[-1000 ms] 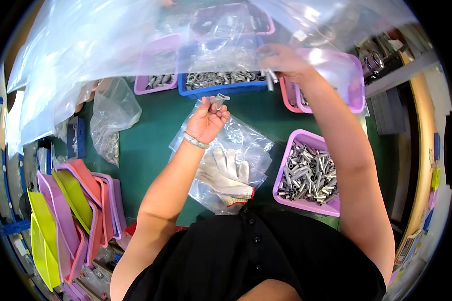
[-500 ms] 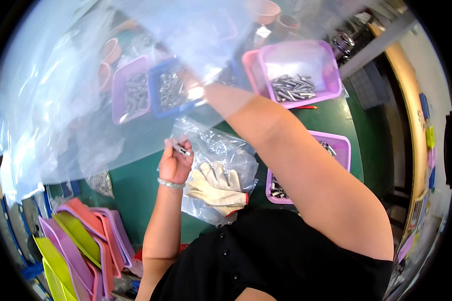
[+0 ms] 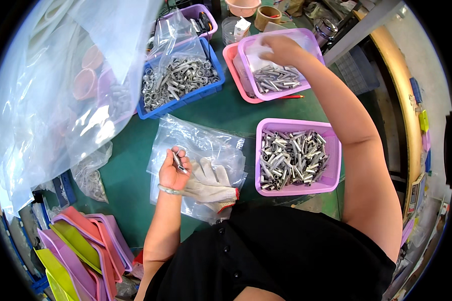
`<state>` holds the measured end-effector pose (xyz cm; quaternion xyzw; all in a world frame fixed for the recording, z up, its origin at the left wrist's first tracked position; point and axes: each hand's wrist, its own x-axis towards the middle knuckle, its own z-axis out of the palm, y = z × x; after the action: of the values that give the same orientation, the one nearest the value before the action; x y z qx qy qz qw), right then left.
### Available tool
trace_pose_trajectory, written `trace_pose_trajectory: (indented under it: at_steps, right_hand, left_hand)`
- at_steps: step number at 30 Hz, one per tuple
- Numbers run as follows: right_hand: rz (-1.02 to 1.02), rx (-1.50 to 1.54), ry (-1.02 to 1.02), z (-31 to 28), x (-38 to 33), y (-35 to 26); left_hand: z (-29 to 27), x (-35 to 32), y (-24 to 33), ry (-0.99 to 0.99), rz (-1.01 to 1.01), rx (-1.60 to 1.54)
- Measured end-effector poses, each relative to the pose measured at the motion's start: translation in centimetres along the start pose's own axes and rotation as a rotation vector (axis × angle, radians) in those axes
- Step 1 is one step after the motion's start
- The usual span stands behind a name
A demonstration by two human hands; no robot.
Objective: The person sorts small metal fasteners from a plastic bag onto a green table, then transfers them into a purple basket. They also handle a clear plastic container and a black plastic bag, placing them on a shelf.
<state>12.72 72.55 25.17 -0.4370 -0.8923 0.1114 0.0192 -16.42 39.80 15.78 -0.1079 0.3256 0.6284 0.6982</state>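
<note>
My left hand (image 3: 175,168) is palm up with its fingers curled around a small metal tube (image 3: 180,163). It is just above white work gloves (image 3: 211,181) that lie on clear plastic bags (image 3: 196,131). Reaching far forward, my right hand (image 3: 282,51) hovers over the upper purple basket (image 3: 312,47), its thumb and fingers apart and nothing visible between them. Slim metal tubes (image 3: 277,80) fill the near part of that basket. A nearer purple basket (image 3: 333,173) contains many short metal tubes (image 3: 294,156).
Clear plastic sheeting (image 3: 60,90) hangs across the left. A blue crate (image 3: 218,86) of metal rings and tubes stands behind the bags. Stacked coloured trays (image 3: 80,246) sit at lower left. By the upper basket lie a red pencil (image 3: 291,97) and a tape roll (image 3: 267,19).
My right hand has swung from the blue crate, behind the plastic sheet, to the upper purple basket. The sheet has shifted left, uncovering the crate. My left hand still holds the tube.
</note>
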Motion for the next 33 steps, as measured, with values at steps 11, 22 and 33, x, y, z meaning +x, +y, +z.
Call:
trace_pose_trajectory:
  at_steps: [11,22,33]
  right_hand:
    - [0.33,-0.035,-0.129,7.9,-5.5,1.1]
    - [0.085,-0.118,-0.052,8.0,-5.9,2.9]
    - [0.099,-0.176,0.001,8.3,-5.8,2.9]
  left_hand:
    - [3.2,0.9,-3.4,0.145,-0.019,0.314]
    - [2.5,0.2,-4.4,0.133,-0.047,0.355]
    - [1.1,-0.9,-4.3,0.2,-0.022,0.352]
